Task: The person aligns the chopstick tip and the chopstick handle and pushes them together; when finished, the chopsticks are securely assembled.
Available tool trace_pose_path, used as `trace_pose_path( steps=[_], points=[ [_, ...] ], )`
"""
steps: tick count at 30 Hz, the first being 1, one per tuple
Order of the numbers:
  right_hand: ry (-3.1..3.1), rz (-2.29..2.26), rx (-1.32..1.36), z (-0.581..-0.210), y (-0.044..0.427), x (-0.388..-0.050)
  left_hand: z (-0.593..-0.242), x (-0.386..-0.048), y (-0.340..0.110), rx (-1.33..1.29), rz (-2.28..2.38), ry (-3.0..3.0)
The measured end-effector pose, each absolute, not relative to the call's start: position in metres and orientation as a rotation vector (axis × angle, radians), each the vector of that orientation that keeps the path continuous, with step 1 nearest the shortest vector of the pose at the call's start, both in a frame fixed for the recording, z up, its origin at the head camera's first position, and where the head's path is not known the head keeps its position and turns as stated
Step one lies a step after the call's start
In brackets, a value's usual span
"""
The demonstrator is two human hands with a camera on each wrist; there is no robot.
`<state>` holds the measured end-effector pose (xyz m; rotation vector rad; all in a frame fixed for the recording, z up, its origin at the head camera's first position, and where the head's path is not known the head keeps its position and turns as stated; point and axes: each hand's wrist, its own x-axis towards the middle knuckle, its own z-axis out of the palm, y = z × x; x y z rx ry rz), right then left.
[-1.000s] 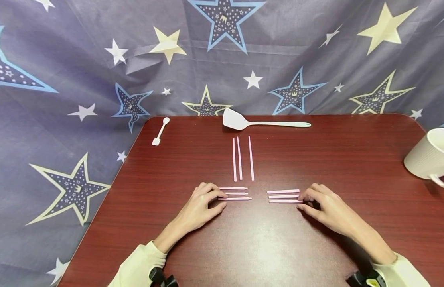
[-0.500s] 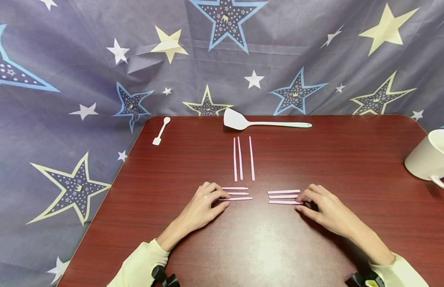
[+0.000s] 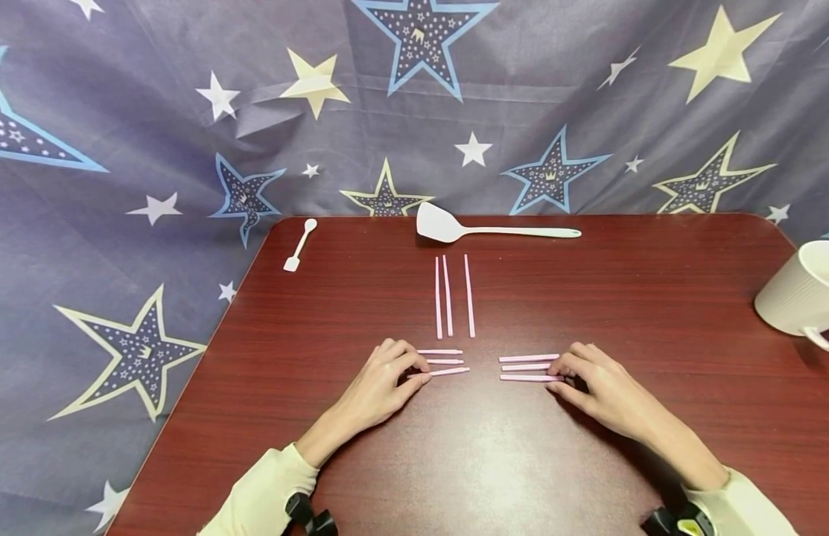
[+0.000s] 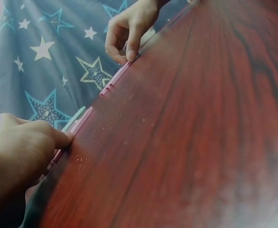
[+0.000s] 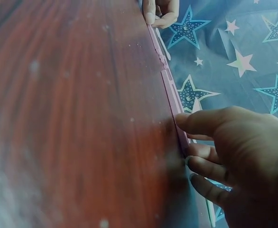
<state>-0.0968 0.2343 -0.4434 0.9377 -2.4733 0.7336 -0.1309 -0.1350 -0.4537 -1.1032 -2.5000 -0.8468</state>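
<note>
The head view looks forward and down from above the near side, widest and farthest back of the three, taking in most of the dark red, wood-grain bench (image 3: 441, 461) and the grey-blue, star-printed fabric curtain (image 3: 401, 126) beyond. The left wrist view sits low and close by the left fingers (image 4: 61, 138), facing rightward across the bench; the right wrist view, equally close to the right fingers (image 5: 203, 168), faces leftward (both are rolled well off level). All three share the slim, straight pink sticks (image 3: 529, 378) by the fingers.
</note>
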Motion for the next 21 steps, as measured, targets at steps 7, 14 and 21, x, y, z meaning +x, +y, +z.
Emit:
trace_pose_path(
  steps=[7,14,21],
  points=[
    [-2.466,0.719,0.971,-0.4436,0.2323,-0.0982,-0.4554,-0.1311,-0.1347,-1.119,-0.856,-2.487],
    [-2.455,0.742,0.994,-0.4441,0.231,-0.0973,-0.4547,-0.1306,-0.1343,-1.134,-0.817,-2.517],
    [-2.452,0.767,0.991,-0.4419,0.2294,-0.096,-0.4502,-0.1303,-0.1353,-1.159,-0.782,-2.502]
  ],
)
